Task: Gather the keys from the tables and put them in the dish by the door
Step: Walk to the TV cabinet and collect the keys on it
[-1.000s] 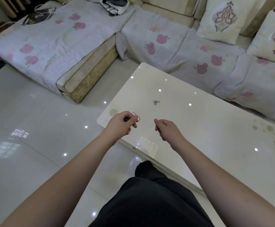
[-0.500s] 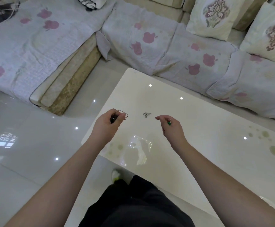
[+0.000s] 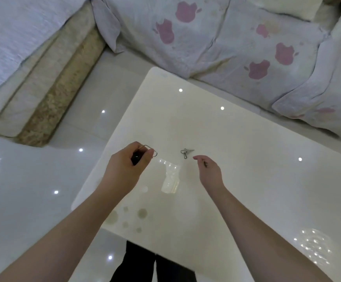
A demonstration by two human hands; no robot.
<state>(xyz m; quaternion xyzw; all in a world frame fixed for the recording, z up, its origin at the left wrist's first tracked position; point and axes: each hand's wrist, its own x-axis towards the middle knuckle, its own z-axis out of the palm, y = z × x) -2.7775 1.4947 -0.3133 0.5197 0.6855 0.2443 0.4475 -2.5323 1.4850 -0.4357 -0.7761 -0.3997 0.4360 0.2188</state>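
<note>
Mid-table [image 3: 247,180], well off edges: keys [image 3: 185,153].

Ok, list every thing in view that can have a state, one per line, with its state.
left hand: closed on a dark key with a wire ring, held above the table edge.
right hand: loosely curled, holding something small and dark; what it is cannot be told.
keys on table: lying flat, untouched, just beyond the right hand's fingertips.
table: glossy, spotted with stains.
sofa cover: rumpled.
</note>
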